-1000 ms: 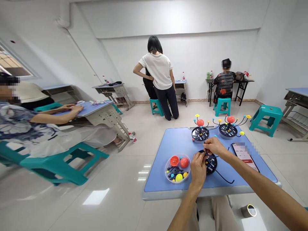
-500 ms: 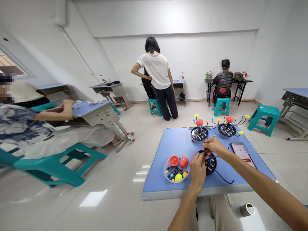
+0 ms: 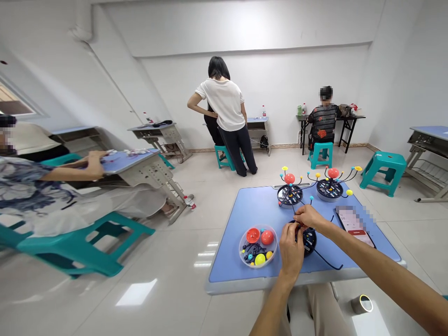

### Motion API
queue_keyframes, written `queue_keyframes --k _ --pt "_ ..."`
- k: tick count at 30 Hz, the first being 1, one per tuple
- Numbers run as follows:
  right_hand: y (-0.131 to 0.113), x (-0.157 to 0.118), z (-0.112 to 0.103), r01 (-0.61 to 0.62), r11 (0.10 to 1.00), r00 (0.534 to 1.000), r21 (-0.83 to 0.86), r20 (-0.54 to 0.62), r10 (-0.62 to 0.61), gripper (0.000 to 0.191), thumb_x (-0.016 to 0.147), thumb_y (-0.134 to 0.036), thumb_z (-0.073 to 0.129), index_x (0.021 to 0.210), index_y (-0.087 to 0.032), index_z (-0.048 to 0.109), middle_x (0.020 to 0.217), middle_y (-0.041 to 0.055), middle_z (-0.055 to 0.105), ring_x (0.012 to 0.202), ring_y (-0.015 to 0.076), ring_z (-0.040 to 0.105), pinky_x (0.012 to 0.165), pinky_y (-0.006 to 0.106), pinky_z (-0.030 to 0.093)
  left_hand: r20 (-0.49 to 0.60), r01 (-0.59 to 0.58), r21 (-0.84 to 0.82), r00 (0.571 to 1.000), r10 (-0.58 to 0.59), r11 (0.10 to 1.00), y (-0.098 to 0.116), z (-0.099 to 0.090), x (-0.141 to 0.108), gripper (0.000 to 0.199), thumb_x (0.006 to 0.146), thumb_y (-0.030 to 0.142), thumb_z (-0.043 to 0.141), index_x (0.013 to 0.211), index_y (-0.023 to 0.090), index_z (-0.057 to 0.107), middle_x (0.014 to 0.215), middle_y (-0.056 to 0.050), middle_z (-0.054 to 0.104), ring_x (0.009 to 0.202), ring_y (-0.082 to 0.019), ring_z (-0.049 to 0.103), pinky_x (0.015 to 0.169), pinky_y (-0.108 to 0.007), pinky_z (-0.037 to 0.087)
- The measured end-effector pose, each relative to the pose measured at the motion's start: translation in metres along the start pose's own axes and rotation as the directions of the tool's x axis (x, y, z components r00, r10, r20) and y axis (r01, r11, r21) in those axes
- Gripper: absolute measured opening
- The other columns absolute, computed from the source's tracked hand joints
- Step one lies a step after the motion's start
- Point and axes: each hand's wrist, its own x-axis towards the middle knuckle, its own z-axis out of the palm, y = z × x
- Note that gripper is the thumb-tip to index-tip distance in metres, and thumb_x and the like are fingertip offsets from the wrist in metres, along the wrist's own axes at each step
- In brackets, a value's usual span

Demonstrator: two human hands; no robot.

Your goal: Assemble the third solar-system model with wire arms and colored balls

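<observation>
My left hand [image 3: 291, 254] and my right hand [image 3: 310, 218] meet over a black disc base [image 3: 309, 241] of a small planet model, lying on the blue table [image 3: 227, 266]. My left fingers are closed on the base's near edge. My right fingers pinch a thin black wire arm [image 3: 298, 218] above it, and a small blue ball tops a wire [image 3: 311, 198] beyond. A long black wire [image 3: 327, 261] trails to the right. Two finished-looking models [image 3: 290, 195] [image 3: 329, 189] with red balls stand at the far edge. A clear round dish [image 3: 258, 246] holds coloured balls and black parts.
A phone [image 3: 354, 228] with a pixelated screen lies right of my hands. A seated person [image 3: 45, 175] works at a desk to the left. Further back stand a person [image 3: 224, 100] and teal stools; another person [image 3: 324, 123] sits at a far table.
My hands have closed in over the black base and cover more of it. The whole view has shifted slightly as my head turned.
</observation>
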Motion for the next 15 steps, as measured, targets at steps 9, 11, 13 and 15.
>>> queue_keyframes --k 9,11,13,15 --pt "-0.010 0.002 -0.008 0.043 0.927 0.999 -0.372 -0.002 -0.047 0.040 0.059 -0.009 0.071 0.030 -0.020 0.047 0.030 -0.0020 0.044 0.040 0.0125 0.047 0.045 0.024 0.035 0.053 0.002 0.189 0.999 -0.012 0.982 -0.004 0.000 -0.004 0.011 0.088 0.013 0.054 0.086 0.020 0.062 0.089 -0.005 0.064 0.086 -0.021 0.059 0.075 -0.034 0.047" --pt "-0.011 0.002 -0.008 0.048 0.900 0.999 -0.432 0.006 -0.050 0.040 0.060 -0.009 0.070 0.030 -0.021 0.047 0.032 -0.0010 0.045 0.043 0.0138 0.050 0.047 0.024 0.035 0.059 0.022 0.216 0.998 -0.036 0.976 -0.005 0.000 -0.005 0.010 0.088 0.014 0.056 0.085 0.020 0.063 0.088 -0.005 0.064 0.087 -0.021 0.058 0.075 -0.035 0.046" --pt "-0.011 0.002 -0.007 0.051 0.874 0.999 -0.483 0.015 -0.050 0.040 0.063 -0.011 0.070 0.031 -0.021 0.048 0.034 0.0002 0.048 0.046 0.0154 0.053 0.049 0.025 0.036 0.075 0.045 0.224 0.995 -0.064 0.973 -0.005 0.000 -0.005 0.009 0.088 0.014 0.056 0.085 0.020 0.063 0.088 -0.005 0.065 0.087 -0.022 0.058 0.075 -0.035 0.046" --pt "-0.013 0.000 -0.007 0.053 0.847 0.999 -0.530 0.018 -0.051 0.039 0.065 -0.013 0.070 0.033 -0.020 0.049 0.037 0.0016 0.051 0.051 0.0174 0.057 0.051 0.026 0.037 0.099 0.068 0.217 0.991 -0.091 0.974 -0.004 -0.001 -0.005 0.009 0.088 0.014 0.056 0.085 0.019 0.063 0.089 -0.006 0.065 0.087 -0.022 0.059 0.076 -0.035 0.046"
